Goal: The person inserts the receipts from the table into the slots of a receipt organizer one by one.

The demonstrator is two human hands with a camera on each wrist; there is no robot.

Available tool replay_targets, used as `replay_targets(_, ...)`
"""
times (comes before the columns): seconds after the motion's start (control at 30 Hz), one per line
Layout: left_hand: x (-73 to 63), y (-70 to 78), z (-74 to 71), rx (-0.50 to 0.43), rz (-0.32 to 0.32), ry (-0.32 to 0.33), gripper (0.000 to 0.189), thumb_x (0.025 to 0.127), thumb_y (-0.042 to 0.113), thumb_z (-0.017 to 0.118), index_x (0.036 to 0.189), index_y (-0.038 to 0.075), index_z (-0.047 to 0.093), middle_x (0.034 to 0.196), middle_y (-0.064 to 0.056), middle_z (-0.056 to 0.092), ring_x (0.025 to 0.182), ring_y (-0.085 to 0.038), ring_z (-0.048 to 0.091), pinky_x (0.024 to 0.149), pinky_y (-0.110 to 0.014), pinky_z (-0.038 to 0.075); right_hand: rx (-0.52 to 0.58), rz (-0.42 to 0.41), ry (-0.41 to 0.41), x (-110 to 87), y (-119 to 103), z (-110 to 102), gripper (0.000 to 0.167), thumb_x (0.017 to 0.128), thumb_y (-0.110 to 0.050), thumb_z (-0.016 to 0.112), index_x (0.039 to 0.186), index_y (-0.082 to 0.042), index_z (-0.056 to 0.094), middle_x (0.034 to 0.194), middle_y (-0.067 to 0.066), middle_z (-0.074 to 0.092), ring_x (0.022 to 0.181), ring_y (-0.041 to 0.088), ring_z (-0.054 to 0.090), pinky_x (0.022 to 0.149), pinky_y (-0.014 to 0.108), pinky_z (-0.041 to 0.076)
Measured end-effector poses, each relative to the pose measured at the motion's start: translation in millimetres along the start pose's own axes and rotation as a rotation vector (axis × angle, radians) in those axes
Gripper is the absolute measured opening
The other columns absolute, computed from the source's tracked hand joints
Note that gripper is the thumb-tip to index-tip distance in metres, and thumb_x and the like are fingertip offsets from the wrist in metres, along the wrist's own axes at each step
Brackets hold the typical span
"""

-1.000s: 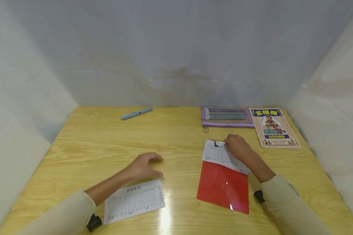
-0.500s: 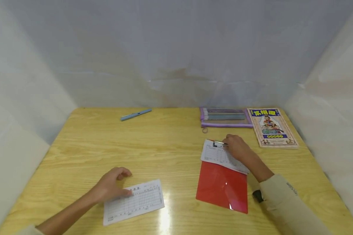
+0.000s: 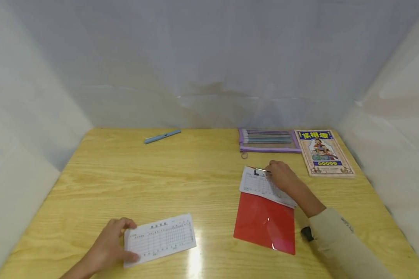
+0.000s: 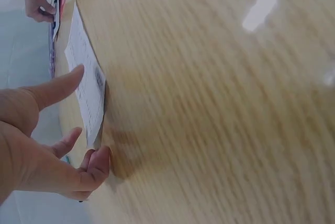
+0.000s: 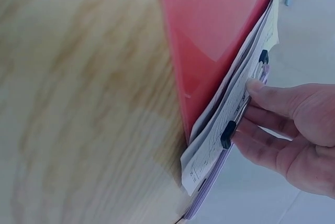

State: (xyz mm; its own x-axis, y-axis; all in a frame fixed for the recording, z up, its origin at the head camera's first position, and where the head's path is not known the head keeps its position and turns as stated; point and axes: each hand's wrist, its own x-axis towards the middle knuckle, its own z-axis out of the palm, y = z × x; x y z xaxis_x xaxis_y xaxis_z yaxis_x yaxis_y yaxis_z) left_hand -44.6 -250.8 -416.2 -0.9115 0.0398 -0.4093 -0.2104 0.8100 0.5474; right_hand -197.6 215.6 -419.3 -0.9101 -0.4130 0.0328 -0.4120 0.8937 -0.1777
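A loose white printed form lies on the table, left of the middle. My left hand is around its left end, thumb and fingers spread apart. In the left wrist view, the thumb hovers over the form and the fingertips touch the table beside its end; no grip shows. To the right lies a red clipboard with several printed sheets on its upper part. My right hand pinches the clipboard's metal clip between thumb and fingers. The sheets' right part is hidden by that hand.
A blue pen lies near the back edge. Behind the clipboard are a purple-edged pencil pouch with several pencils and a comic-style book. A pale sheet wall closes off the back and sides of the wooden table.
My left hand has moved left and nearer, from above the loose form's far edge to its left end. The right hand has stayed on the clip; the form and clipboard have not moved.
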Motion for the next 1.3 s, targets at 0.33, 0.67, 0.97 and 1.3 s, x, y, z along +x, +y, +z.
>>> replay_targets(0.33,-3.2,2.9,8.2,-0.02,-0.016,0.057,0.054,0.06,0.006,0.085,0.104,0.005,0.055,0.111,-0.018,0.052,0.09,-0.022,0.054,0.072,-0.033,0.049,-0.019,-0.045,0.04,-0.9,0.5,0.6,0.01,0.078,0.002,0.071,0.088,0.005,0.07,0.077,0.013,0.059,0.074,0.028,0.062,0.068,0.04,0.053)
replay_targets(0.67,-5.9,2.8,11.0,-0.044,-0.037,0.109,0.023,0.07,0.004,0.078,0.088,0.01,0.064,0.089,-0.003,0.06,0.077,-0.013,0.054,0.061,-0.02,0.044,-0.02,-0.026,0.041,-1.5,0.1,0.6,0.01,0.079,0.002,0.07,0.088,0.005,0.07,0.078,0.013,0.06,0.075,0.028,0.062,0.068,0.04,0.053)
replay_targets(0.97,-3.5,-0.6,9.5,-0.057,0.029,0.161,0.02,0.083,-0.002,0.062,0.1,0.008,0.067,0.112,-0.013,0.064,0.096,-0.023,0.063,0.074,-0.033,0.055,0.001,-0.028,0.04,-0.9,1.0,1.7,0.009,0.08,0.003,0.068,0.089,0.005,0.071,0.077,0.013,0.06,0.074,0.027,0.061,0.067,0.038,0.053)
replay_targets(1.3,3.5,10.0,5.6,-0.092,0.036,0.187,0.026,0.084,0.003,0.062,0.109,0.008,0.065,0.126,-0.02,0.057,0.107,-0.032,0.059,0.078,-0.036,0.054,-0.006,-0.035,0.039,-1.6,0.3,1.7,0.009,0.08,0.003,0.068,0.089,0.005,0.07,0.077,0.013,0.059,0.074,0.027,0.061,0.067,0.039,0.053)
